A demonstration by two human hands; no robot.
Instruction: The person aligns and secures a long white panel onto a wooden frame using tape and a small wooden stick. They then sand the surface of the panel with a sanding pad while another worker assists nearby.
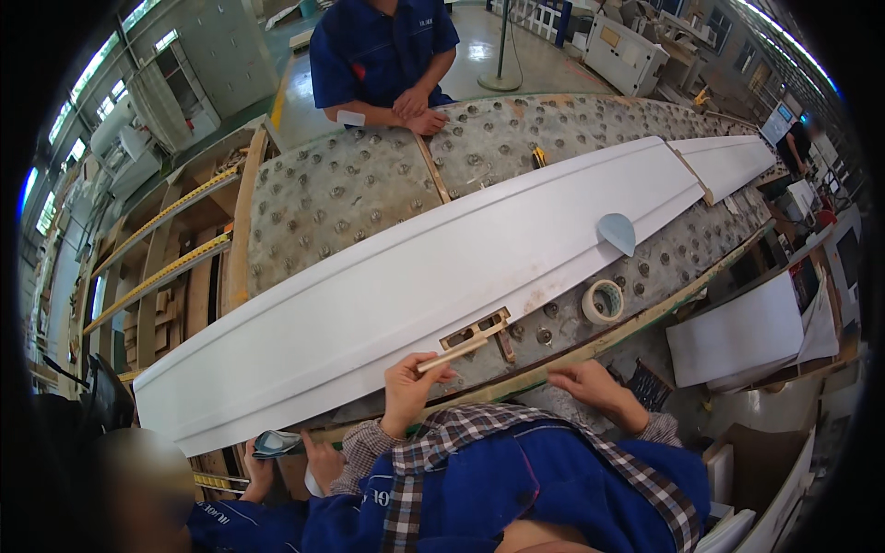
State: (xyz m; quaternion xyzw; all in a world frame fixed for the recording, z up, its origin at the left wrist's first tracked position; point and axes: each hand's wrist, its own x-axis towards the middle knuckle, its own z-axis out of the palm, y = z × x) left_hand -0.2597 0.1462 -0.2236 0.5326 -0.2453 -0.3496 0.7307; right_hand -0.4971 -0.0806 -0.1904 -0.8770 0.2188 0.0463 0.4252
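Note:
My left hand [412,391] is closed around a pale wooden stick [452,354], which points up and right over the near edge of a long white panel [406,267]. Just beyond the stick's tip, a wood-lined cutout [477,328] shows in the panel's edge. A small wooden piece [505,345] sticks out from that edge beside the cutout. Off to the right, my right hand [595,387] hovers in front of the table edge, its fingers curled together with nothing visible in them. A roll of masking tape [602,301] lies on the table beyond it.
A blue-grey disc [616,234] rests on the panel. A yellow utility knife [538,158] lies beyond, on the studded table [323,198]. Across the table a person's hands [419,109] rest. At lower left another person's hands [318,461] hold a folded blue-grey sheet [277,444].

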